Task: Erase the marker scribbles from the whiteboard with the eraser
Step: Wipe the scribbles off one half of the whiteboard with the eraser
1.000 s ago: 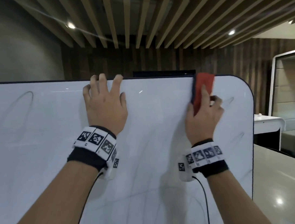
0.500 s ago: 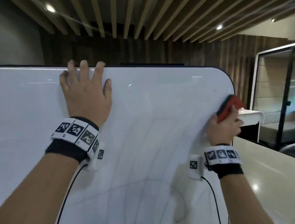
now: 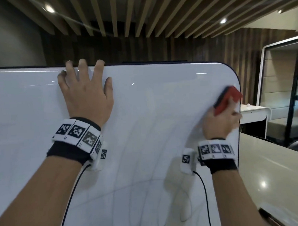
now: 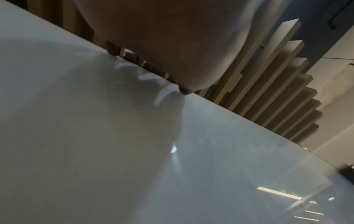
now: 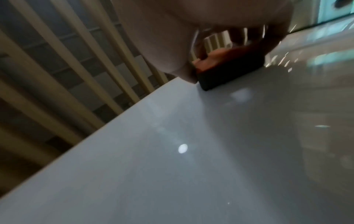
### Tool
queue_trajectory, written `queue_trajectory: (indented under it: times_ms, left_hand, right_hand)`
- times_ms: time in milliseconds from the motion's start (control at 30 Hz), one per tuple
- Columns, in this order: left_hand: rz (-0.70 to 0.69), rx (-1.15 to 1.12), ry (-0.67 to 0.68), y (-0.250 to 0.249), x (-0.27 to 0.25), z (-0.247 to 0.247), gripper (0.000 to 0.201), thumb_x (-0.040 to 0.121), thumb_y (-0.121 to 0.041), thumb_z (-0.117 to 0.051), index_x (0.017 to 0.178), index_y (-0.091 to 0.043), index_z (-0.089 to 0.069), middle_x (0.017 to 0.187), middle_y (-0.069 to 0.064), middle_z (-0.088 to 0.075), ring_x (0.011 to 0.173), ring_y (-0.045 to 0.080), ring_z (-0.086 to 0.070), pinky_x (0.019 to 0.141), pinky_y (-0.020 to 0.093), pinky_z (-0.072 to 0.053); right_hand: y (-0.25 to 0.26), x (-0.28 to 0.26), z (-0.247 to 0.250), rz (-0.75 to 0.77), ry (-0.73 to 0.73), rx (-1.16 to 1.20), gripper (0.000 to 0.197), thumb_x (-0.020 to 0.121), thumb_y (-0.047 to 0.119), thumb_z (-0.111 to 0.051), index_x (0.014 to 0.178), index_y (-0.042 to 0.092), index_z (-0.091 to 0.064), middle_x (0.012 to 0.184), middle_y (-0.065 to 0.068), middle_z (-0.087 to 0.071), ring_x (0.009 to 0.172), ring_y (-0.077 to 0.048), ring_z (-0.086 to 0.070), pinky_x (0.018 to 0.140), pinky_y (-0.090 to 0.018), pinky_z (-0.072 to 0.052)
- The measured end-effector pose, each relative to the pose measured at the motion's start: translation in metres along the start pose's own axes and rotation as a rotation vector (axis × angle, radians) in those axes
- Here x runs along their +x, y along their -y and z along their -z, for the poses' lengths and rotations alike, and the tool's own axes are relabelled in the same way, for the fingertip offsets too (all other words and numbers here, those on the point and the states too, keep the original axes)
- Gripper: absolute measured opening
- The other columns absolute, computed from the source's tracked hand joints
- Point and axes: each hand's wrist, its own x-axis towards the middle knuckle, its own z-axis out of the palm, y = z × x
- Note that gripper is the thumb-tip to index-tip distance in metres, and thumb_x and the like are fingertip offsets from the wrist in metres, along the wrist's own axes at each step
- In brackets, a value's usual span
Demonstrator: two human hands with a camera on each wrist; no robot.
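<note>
My left hand [image 3: 86, 96] lies flat with fingers spread on the whiteboard [image 3: 144, 113], fingertips hooked over its top edge — I judge this braces the board against my wiping pressure. My right hand [image 3: 220, 121] grips the eraser [image 3: 227, 99] near the board's upper right corner, close to the right edge; its dark felt face presses on the surface while the red back faces me. Its long axis runs diagonally, upper end pointing up-right toward the rounded corner. Faint scribbles [image 3: 148, 198] remain lower down — unwiped, by my reading

Whiteboard [image 3: 144, 113] glossy, smooth; eraser [image 3: 228, 99] red plastic; ceiling slats [image 3: 140, 14] wood.
</note>
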Motion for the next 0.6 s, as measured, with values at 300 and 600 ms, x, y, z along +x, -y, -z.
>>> queue_trajectory:
  times_ms: [300, 600]
  left_hand:
    - [-0.035, -0.022, -0.03, 0.008, -0.004, -0.002, 0.052, 0.106, -0.047, -0.029, 0.152, -0.022, -0.031, 0.153, 0.02, -0.033, 0.146, 0.045, -0.025, 0.118, 0.059, -0.02]
    - [-0.021, -0.031, 0.001, 0.002, -0.008, -0.003, 0.055, 0.106, -0.047, -0.027, 0.155, -0.022, -0.026, 0.159, 0.022, -0.027, 0.15, 0.047, -0.018, 0.121, 0.061, -0.015]
  right_hand:
    - [-0.027, -0.028, -0.003, 0.747, 0.126, -0.089, 0.057, 0.095, 0.025, -0.063, 0.149, 0.021, -0.048, 0.136, -0.023, -0.046, 0.117, -0.037, -0.045, 0.104, -0.047, -0.035]
    - [-0.038, -0.038, 0.002, 0.269, 0.027, 0.026, 0.062, 0.087, 0.031, -0.06, 0.146, 0.013, -0.049, 0.133, -0.028, -0.044, 0.116, -0.043, -0.045, 0.103, -0.049, -0.035]
